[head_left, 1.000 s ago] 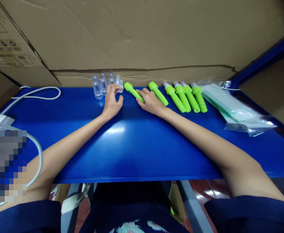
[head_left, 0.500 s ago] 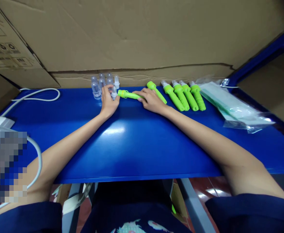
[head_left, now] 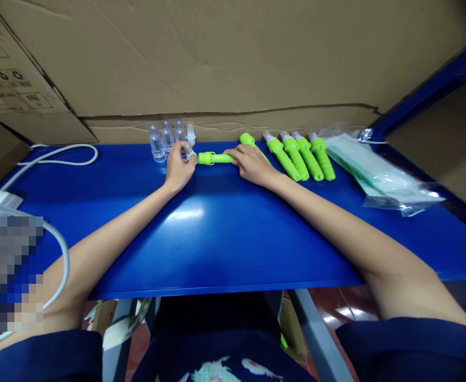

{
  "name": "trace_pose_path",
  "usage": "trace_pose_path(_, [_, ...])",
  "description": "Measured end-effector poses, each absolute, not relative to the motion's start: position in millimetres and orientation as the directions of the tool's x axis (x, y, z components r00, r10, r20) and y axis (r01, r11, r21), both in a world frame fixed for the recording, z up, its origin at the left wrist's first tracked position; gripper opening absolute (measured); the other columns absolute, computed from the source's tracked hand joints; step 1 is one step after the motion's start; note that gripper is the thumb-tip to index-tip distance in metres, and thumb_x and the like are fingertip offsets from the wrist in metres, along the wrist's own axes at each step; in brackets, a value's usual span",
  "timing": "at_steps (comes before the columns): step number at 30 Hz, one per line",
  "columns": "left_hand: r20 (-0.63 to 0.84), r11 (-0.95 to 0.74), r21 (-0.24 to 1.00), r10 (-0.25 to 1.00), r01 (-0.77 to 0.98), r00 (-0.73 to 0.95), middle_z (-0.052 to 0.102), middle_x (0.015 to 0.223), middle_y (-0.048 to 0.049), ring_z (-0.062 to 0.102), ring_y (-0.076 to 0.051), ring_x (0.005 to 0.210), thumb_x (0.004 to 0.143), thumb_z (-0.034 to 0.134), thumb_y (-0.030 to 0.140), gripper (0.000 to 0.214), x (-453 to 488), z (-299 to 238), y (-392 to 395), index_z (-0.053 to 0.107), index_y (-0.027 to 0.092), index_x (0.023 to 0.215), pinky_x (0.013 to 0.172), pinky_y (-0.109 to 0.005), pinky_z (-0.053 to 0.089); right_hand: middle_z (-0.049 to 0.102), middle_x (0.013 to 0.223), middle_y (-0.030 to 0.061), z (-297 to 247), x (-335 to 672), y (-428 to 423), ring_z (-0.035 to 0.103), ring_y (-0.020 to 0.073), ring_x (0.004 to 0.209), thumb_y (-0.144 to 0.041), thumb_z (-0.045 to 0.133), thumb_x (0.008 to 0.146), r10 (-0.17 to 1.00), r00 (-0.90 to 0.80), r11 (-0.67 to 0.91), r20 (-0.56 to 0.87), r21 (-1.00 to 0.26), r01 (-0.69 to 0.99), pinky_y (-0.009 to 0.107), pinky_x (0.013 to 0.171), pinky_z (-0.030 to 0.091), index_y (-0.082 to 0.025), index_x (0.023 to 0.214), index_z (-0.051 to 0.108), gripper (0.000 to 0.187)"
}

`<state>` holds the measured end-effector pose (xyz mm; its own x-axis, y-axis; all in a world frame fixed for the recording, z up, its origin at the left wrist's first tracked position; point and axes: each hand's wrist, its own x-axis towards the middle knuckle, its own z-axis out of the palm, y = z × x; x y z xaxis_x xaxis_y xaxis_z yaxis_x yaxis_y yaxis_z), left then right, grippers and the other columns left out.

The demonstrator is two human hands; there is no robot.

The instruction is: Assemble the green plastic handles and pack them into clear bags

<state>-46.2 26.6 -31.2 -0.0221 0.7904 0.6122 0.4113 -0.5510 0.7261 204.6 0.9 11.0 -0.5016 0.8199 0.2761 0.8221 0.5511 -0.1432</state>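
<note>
Here I am on the head camera, and the left hand (head_left: 180, 167) has its thumb and fingers closed in a pinch around a small clear cap (head_left: 189, 152), which sits tilted in the grip. Over to the right hand (head_left: 254, 165): its fingertips are drawn together on the narrow end of a green tube (head_left: 217, 158), and I have that tube stretched sideways between the two grips. Its wider, ringed end points straight at the left hand's cap, the two very close; whether they touch, I cannot tell from here.

Just beyond the left grip stands a white cap (head_left: 191, 135), upright, and to the left of that a cluster of clear bottles (head_left: 157, 146). Behind the right hand a second green tube (head_left: 247, 139) pokes out, partly covered by the fingers. Further right of that grip, four clear-tipped green tubes (head_left: 284, 159) lie side by side at a slant, with a clear plastic bag (head_left: 380, 167) past them. All of it rests on the blue tabletop (head_left: 225, 244) in front of both hands, and cardboard (head_left: 233, 63) rises behind the lot.
</note>
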Motion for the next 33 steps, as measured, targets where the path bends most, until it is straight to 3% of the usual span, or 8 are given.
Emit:
trace_pose_path(3, [0.575, -0.535, 0.791, 0.816, 0.296, -0.061, 0.068, 0.111, -0.0065, 0.069, -0.017, 0.095, 0.089, 0.072, 0.046, 0.032, -46.0, -32.4, 30.1, 0.053, 0.023, 0.102, 0.079, -0.031, 0.061, 0.065, 0.124, 0.0176, 8.4, 204.6, -1.8, 0.055, 0.0359, 0.114, -0.021, 0.035, 0.102, 0.828, -0.485, 0.534, 0.283, -0.129, 0.836, 0.049, 0.096, 0.042, -0.020, 0.144, 0.061, 0.050])
trace_pose_path(8, [0.524, -0.498, 0.844, 0.846, 0.201, -0.103, 0.068, 0.104, -0.0051, 0.072, -0.017, 0.097, 0.085, 0.076, 0.053, 0.042, -47.7, -34.9, 35.9, 0.052, 0.022, 0.099, 0.088, -0.033, 0.061, 0.066, 0.123, 0.0161, 2.8, 205.0, -1.5, 0.056, 0.0333, 0.117, -0.021, 0.036, 0.101, 0.817, -0.471, 0.548, 0.333, -0.190, 0.815, 0.047, 0.101, 0.043, -0.019, 0.142, 0.061, 0.048])
trace_pose_path(17, [0.513, -0.504, 0.856, 0.856, 0.118, -0.066, 0.066, 0.103, -0.0039, 0.071, -0.020, 0.104, 0.080, 0.068, 0.080, 0.061, -51.4, -34.4, 40.4, 0.050, 0.026, 0.101, 0.088, -0.036, 0.065, 0.065, 0.127, 0.0163, 0.3, 206.2, -0.7, 0.056, 0.0316, 0.119, -0.021, 0.037, 0.099, 0.777, -0.485, 0.601, 0.401, -0.243, 0.762, 0.046, 0.107, 0.043, -0.017, 0.139, 0.061, 0.048])
trace_pose_path(33, [0.537, -0.526, 0.833, 0.844, 0.173, -0.020, 0.067, 0.102, -0.0046, 0.070, -0.017, 0.096, 0.079, 0.069, 0.079, 0.060, -52.0, -26.1, 30.5, 0.053, 0.024, 0.100, 0.093, -0.035, 0.061, 0.066, 0.123, 0.0155, 1.8, 207.0, -1.1, 0.057, 0.0307, 0.117, -0.023, 0.039, 0.099, 0.764, -0.489, 0.622, 0.421, -0.280, 0.731, 0.044, 0.108, 0.044, -0.017, 0.139, 0.062, 0.047])
